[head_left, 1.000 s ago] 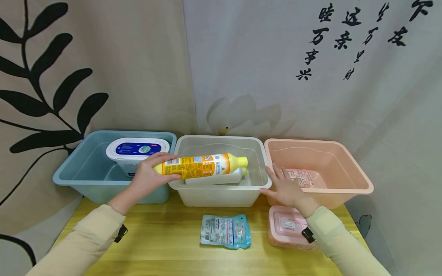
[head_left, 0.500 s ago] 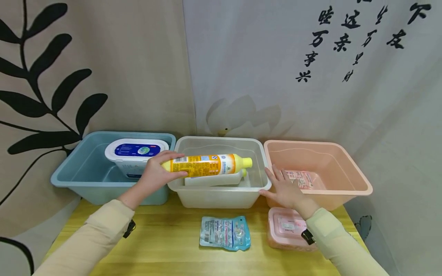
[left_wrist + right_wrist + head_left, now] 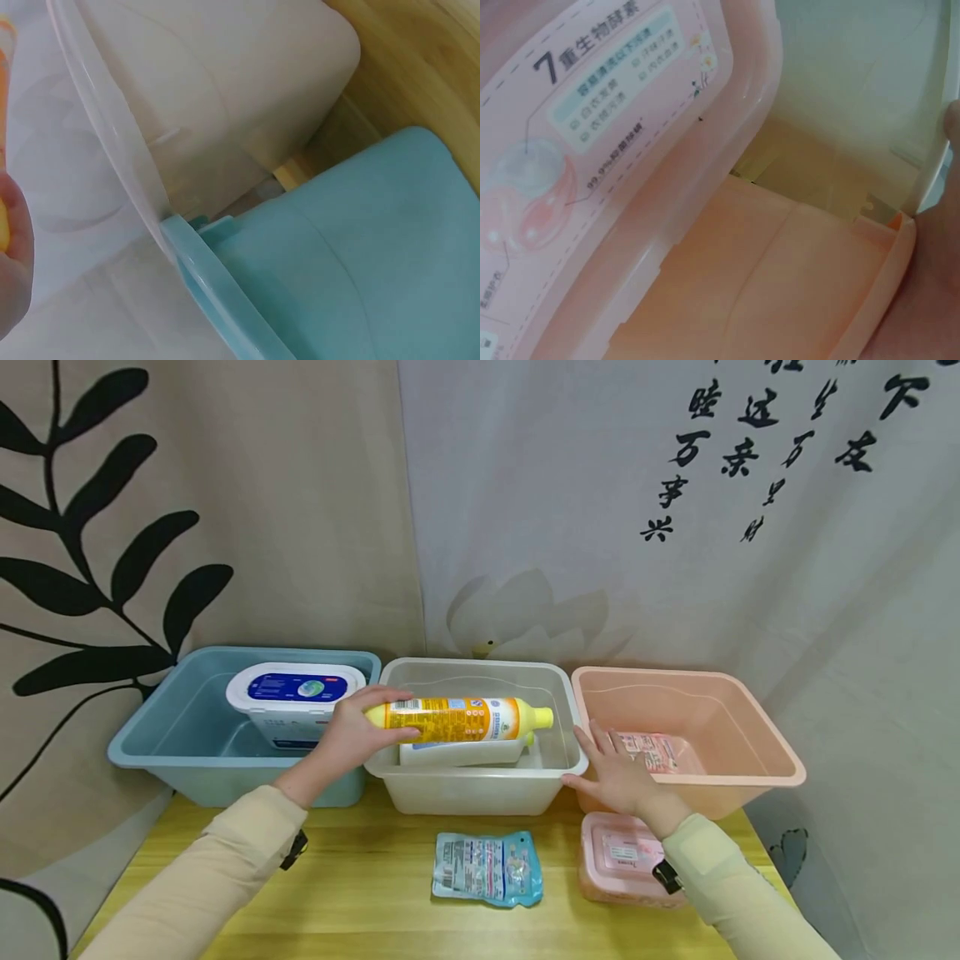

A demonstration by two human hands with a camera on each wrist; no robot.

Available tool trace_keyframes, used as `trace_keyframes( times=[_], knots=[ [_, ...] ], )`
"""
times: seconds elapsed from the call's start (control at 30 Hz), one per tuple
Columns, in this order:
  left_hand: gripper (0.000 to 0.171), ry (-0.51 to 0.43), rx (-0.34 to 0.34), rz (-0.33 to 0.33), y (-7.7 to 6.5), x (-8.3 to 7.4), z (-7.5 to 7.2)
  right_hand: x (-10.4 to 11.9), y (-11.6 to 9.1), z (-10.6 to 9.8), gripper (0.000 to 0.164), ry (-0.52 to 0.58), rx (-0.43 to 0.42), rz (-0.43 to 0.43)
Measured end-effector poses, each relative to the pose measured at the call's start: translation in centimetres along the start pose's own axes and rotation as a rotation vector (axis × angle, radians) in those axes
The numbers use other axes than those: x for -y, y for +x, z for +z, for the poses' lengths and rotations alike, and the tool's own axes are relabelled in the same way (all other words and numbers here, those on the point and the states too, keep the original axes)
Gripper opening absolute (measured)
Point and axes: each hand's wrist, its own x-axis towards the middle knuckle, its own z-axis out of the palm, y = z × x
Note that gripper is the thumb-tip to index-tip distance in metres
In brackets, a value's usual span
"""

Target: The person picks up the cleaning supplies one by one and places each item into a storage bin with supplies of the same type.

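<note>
My left hand [image 3: 367, 727] grips a yellow bottle [image 3: 465, 720] with an orange label by its base end. The bottle lies sideways over the white bin [image 3: 468, 789], its cap pointing right. Beneath it, inside that bin, a white bottle [image 3: 465, 753] with a yellow-green cap lies partly hidden. In the left wrist view only a bit of the hand [image 3: 15, 262] shows at the left edge. My right hand [image 3: 618, 777] rests with spread fingers on the adjoining rims of the white bin and the peach bin [image 3: 750, 775].
A white tub [image 3: 300, 702] with a blue-labelled lid stands in the blue bin [image 3: 172, 760]. A pink packet [image 3: 652, 752] lies in the peach bin. On the wooden table [image 3: 375, 877] are a blue pouch [image 3: 487, 868] and a pink lidded box [image 3: 618, 860], close under the right wrist.
My left hand has carried the yellow bottle rightward, further over the white bin. The right hand stays at the bin rims.
</note>
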Motion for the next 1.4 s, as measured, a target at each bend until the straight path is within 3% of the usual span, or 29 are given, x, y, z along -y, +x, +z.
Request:
trace_keyframes(
  times=[0.2,0.53,1.1,1.4],
  knots=[
    [0.051,0.009,-0.002,0.012,0.2,-0.1,0.5,-0.1,0.0,0.2,0.087,-0.008,-0.011,-0.004],
    [0.051,0.044,-0.014,-0.061,1.1,-0.5,1.6,-0.1,0.0,0.2,0.087,-0.013,-0.022,-0.011],
    [0.042,0.015,-0.046,-0.025,1.6,-0.9,4.0,0.1,0.0,0.3,0.087,-0.003,-0.024,-0.012],
    [0.041,0.040,-0.018,-0.074,2.0,-0.8,5.1,0.1,-0.1,0.2,0.088,-0.010,-0.022,0.000]
  ],
)
